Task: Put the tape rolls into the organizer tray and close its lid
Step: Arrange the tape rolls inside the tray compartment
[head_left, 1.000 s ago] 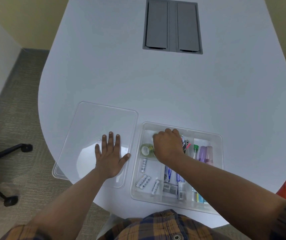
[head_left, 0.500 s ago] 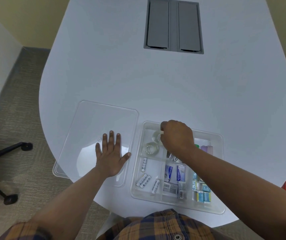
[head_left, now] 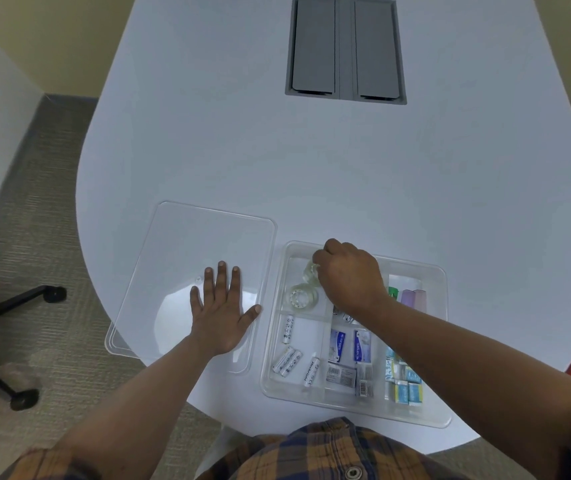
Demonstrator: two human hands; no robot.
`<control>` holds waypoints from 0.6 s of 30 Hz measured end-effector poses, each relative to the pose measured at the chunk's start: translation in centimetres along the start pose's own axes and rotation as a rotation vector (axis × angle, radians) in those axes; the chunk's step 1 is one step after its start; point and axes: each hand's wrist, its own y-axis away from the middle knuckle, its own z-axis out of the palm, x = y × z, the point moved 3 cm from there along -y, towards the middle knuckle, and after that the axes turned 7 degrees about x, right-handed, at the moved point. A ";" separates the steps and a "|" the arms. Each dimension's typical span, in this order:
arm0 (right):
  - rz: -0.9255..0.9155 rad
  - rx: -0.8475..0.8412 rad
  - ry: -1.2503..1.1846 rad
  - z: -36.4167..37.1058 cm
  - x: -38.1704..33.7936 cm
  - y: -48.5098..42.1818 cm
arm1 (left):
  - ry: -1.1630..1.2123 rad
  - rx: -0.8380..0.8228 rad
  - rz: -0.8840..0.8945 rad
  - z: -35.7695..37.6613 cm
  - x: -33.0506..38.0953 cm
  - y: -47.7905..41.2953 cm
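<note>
A clear organizer tray (head_left: 445, 344) sits on the white table right in front of me. One clear tape roll (head_left: 302, 297) lies flat in its far-left compartment. Just beyond that roll, my right hand (head_left: 348, 277) is curled over a second clear tape roll (head_left: 310, 270) in the same compartment, fingers closed on it. The tray's clear lid (head_left: 187, 244) lies flat on the table to the left, overhanging the table edge. My left hand (head_left: 221, 315) rests palm down on the lid with its fingers spread.
Other tray compartments hold several batteries (head_left: 289, 360), small blue boxes (head_left: 349, 344), erasers (head_left: 403, 384) and markers (head_left: 412, 299). A grey cable hatch (head_left: 346, 50) is set into the table (head_left: 381, 174) farther away. An office chair base (head_left: 3, 323) stands on the carpet to the left.
My right hand moved from the tray's middle toward its far-left compartment, bringing a second tape roll beside the first. My left hand has stayed flat on the lid.
</note>
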 end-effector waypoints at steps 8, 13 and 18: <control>0.048 -0.225 0.056 1.1 -1.0 0.1 | 0.006 -0.002 0.000 0.0 0.0 0.0; 0.037 -0.286 0.054 1.3 -1.0 0.1 | 0.011 -0.004 0.001 0.0 0.0 0.0; 0.114 -0.358 -0.072 1.7 -0.5 0.2 | 0.012 -0.009 0.002 -0.1 0.0 0.0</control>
